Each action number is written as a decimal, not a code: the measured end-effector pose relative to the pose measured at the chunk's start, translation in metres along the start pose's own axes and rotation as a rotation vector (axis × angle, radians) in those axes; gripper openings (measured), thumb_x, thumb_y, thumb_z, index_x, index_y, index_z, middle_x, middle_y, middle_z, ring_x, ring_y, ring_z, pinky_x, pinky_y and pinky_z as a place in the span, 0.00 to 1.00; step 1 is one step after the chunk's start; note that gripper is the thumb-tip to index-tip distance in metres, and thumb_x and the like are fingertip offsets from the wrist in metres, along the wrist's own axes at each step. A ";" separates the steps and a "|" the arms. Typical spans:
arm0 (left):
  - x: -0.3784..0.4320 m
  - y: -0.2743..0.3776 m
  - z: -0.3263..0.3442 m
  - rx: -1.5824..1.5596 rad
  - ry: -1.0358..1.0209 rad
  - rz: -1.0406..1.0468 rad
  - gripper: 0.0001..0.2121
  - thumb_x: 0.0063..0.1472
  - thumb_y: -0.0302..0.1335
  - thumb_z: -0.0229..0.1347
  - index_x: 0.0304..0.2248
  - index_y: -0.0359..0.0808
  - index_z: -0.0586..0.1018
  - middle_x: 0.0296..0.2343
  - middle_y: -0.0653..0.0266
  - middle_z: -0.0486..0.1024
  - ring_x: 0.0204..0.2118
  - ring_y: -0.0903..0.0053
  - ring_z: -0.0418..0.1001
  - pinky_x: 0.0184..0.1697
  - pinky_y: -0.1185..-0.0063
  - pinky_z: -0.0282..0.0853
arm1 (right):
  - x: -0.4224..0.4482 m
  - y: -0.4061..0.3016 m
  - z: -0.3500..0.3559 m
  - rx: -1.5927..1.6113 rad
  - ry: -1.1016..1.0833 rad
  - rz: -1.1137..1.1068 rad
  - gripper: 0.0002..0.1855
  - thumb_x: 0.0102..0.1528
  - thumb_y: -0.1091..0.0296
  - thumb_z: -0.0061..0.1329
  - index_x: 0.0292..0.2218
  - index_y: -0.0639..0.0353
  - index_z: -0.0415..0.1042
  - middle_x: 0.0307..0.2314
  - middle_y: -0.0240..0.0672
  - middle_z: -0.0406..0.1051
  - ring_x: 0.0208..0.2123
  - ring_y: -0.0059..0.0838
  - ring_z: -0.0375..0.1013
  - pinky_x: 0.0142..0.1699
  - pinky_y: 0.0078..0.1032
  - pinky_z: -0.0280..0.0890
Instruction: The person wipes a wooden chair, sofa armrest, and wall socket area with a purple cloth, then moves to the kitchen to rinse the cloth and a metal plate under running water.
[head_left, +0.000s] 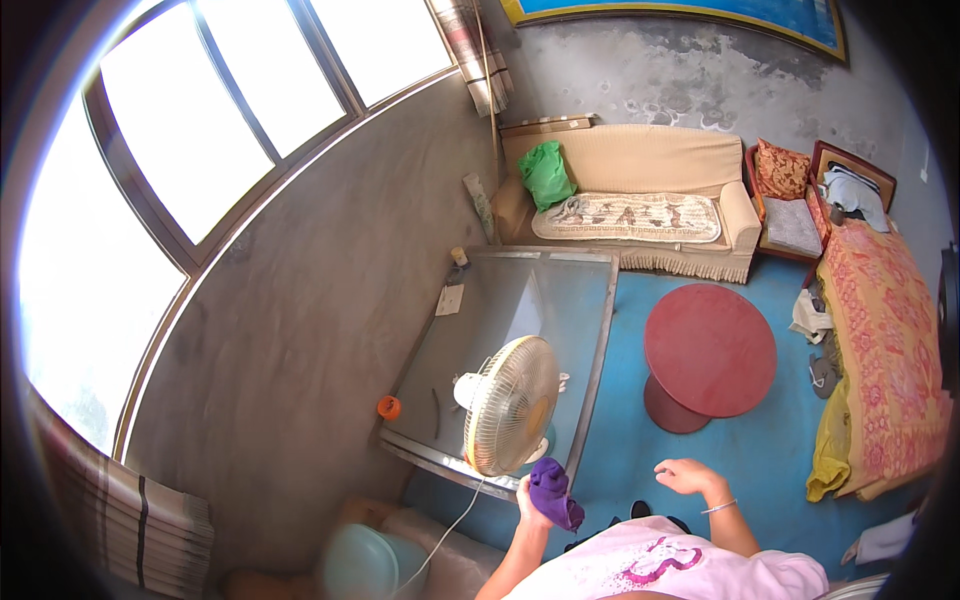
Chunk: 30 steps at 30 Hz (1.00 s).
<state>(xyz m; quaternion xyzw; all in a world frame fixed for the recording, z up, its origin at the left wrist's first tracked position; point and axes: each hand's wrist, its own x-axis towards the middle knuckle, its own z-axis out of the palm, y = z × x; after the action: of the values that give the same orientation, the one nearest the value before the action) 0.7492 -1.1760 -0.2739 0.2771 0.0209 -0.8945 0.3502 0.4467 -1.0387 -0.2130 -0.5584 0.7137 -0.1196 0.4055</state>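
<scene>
My left hand (529, 507) holds a bunched purple cloth (553, 495) beside the near edge of a glass-topped table (480, 337). Just beyond that hand, a cream electric fan (514, 409) with a round wire guard stands on the glass, and its white cord (459, 520) hangs over the table's near edge. To the right, my right hand (686, 475) is raised over the blue floor with nothing in it, its fingers loosely bent. Whether the cloth touches the table edge cannot be told.
A round red table (710, 349) stands right of the glass table. A beige sofa (645, 161) lies beyond, and a bed with a patterned cover (885, 352) is at the right. A light-blue bucket (371, 562) sits at lower left. An orange container (388, 408) rests on the glass table's left edge.
</scene>
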 end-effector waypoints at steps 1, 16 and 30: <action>-0.001 0.000 0.000 -0.009 0.002 0.006 0.17 0.52 0.42 0.41 0.29 0.37 0.74 0.25 0.57 0.73 0.25 0.61 0.70 0.29 0.66 0.69 | 0.000 -0.001 0.001 -0.002 -0.005 0.006 0.20 0.55 0.56 0.42 0.45 0.58 0.69 0.33 0.39 0.72 0.36 0.36 0.71 0.41 0.29 0.65; -0.012 -0.005 -0.005 -0.100 0.088 0.034 0.17 0.54 0.42 0.39 0.32 0.38 0.73 0.25 0.59 0.73 0.25 0.63 0.70 0.28 0.67 0.68 | -0.006 -0.004 0.002 0.014 -0.020 0.041 0.20 0.54 0.57 0.43 0.45 0.59 0.68 0.32 0.40 0.72 0.35 0.37 0.71 0.40 0.30 0.64; -0.009 -0.009 -0.013 -0.050 0.116 0.033 0.18 0.54 0.43 0.40 0.32 0.38 0.73 0.26 0.58 0.73 0.26 0.62 0.70 0.28 0.67 0.68 | -0.013 -0.005 0.004 0.005 -0.014 0.086 0.19 0.55 0.58 0.43 0.45 0.59 0.68 0.32 0.39 0.72 0.35 0.37 0.71 0.40 0.30 0.64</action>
<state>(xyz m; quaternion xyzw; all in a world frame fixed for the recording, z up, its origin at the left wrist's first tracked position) 0.7552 -1.1607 -0.2814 0.3202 0.0590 -0.8703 0.3696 0.4536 -1.0274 -0.2065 -0.5270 0.7340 -0.0999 0.4165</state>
